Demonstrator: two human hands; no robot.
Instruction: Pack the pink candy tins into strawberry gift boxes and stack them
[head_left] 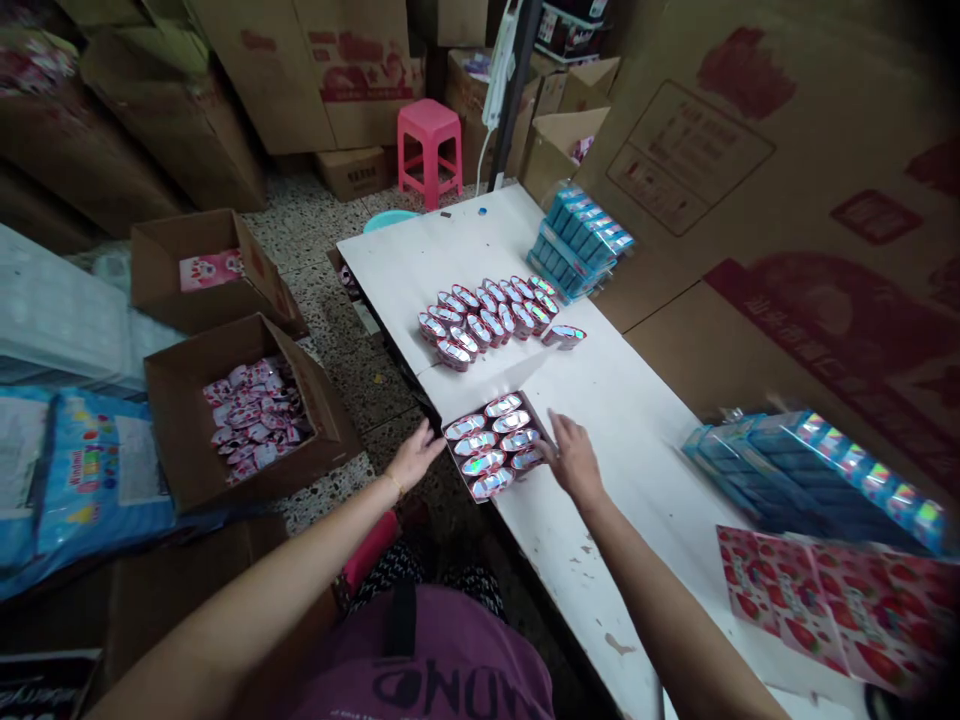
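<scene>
Foil sweets (480, 437) fill the shallow tray (541, 425) at the edge of the white table (450, 260); from the head camera they look like two tight columns of about five, with no open slot showing, so this tray seems packed. The left hand (415, 455) lies open at the tray's near corner, fingers spread, and seems to touch the rim; the right hand (571, 458) is also open, with its fingertips (550, 450) at the opposite side of the tray; neither hand closes on anything, and both stand wide around the tray rather than pinching a sweet. Farther up the table, a packed block of sweets (484, 320) stands in slanted rows, with one loose sweet (564, 337) just beside it; that much looks sorted. Still to be dealt with, as far as can be judged, are the pink-and-white packets (255, 420) heaped in the open cardboard box (187, 420) on the floor. Blue foil-edged packs (581, 240) are stacked at the table's far end, a larger pile of blue packs (810, 480) lies at its right, and a strawberry-printed card (825, 610) lies near the right hand.
</scene>
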